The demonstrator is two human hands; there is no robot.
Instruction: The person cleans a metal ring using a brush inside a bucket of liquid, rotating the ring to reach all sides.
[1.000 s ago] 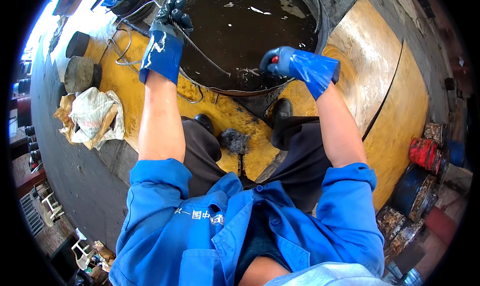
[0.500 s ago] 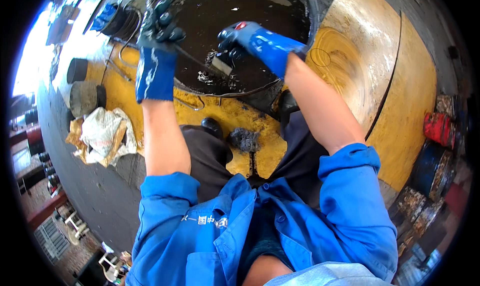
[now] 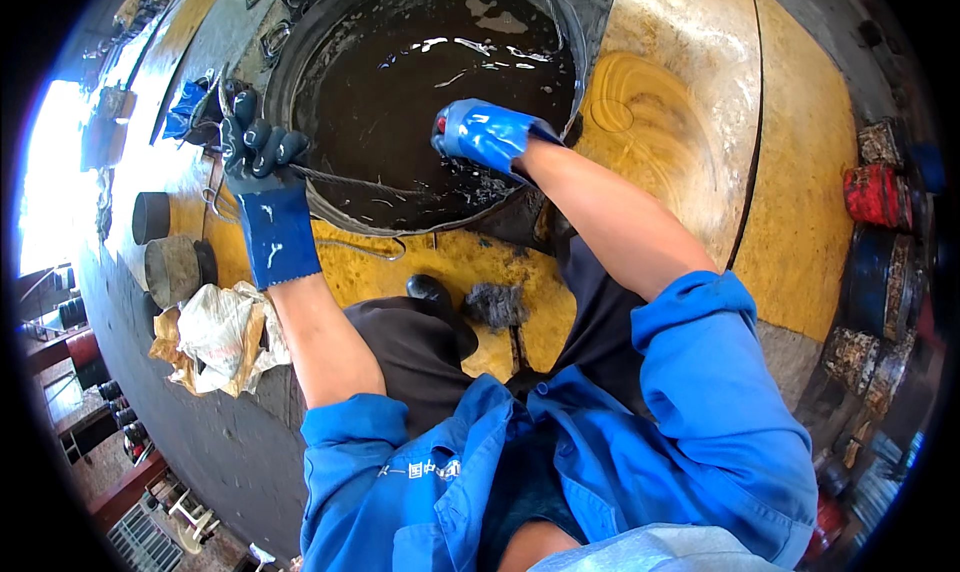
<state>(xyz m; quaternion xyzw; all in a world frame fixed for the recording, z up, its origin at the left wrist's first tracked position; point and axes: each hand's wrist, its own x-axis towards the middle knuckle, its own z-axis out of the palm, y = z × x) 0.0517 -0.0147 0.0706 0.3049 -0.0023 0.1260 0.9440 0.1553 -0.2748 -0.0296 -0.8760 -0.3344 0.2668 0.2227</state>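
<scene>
A round tub of dark, oily-looking liquid stands in front of me, and both my hands wear blue rubber gloves with dark fingers. At the tub's left rim, my left hand is closed around a steel wire rope. The rope slants from that hand over the rim and into the liquid, where its end is hidden. Over the near right part of the liquid, my right hand is closed, low at the surface. Something small and red shows at its fingers; whatever else it grips is hidden.
Yellow, stained boards lie right of the tub. A grey fibrous wad lies between my feet. To the left are a crumpled white sack, a grey cylinder and a bent metal hook. Rusty drums line the right.
My left hand has moved left and down with the rope. My right hand has lowered to the liquid; the pale block seen below it is now out of sight. The view has shifted too.
</scene>
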